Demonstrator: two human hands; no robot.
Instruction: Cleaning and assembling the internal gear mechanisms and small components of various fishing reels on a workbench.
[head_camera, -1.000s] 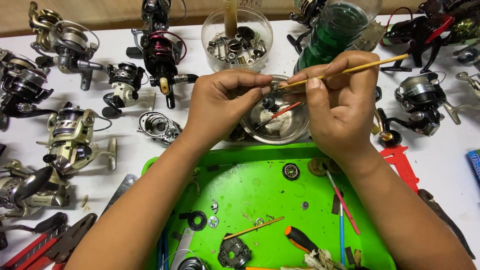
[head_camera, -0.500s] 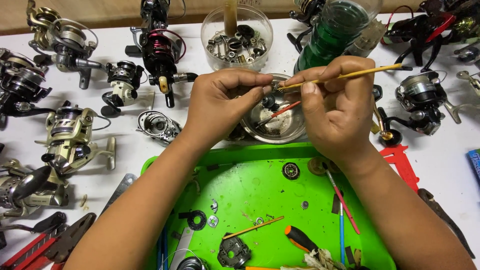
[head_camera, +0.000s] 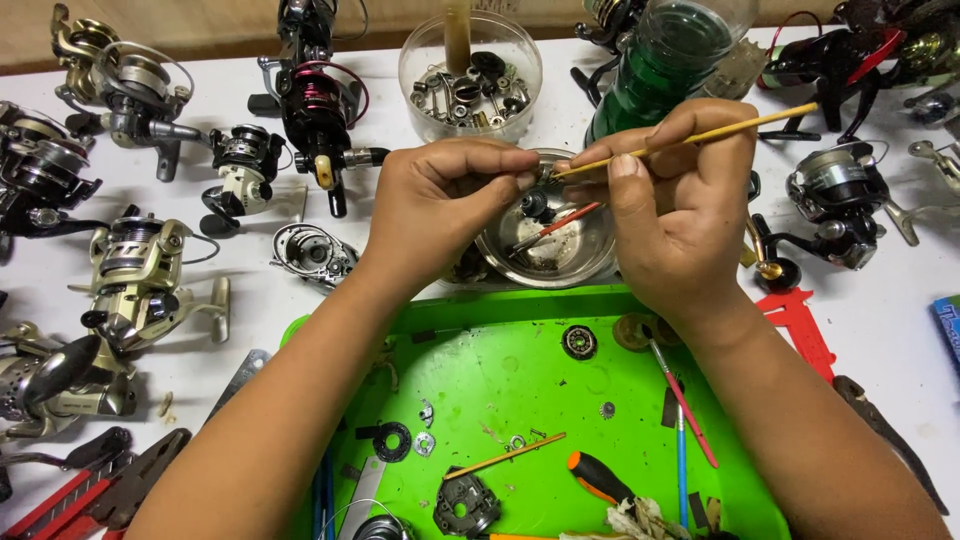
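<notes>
On white table (head_camera: 300, 300), green tray (head_camera: 500, 370)

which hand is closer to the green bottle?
Right. The right hand sits just below the green bottle, nearly touching; the left hand is farther left, across the steel bowl.

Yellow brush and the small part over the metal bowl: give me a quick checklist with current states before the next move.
1. Left hand pinches small part at its fingertips: ok.
2. Right hand grips yellow brush, tip at the part: ok.
3. Metal bowl sits under the work to catch drips: ok.
4. Part's cleanliness: cannot tell, too small and mostly hidden.
5. Green tray in front, loose bits lying inside its rim: ok.
6. Green bottle stands close behind the right hand: not ok, knock risk.
</notes>
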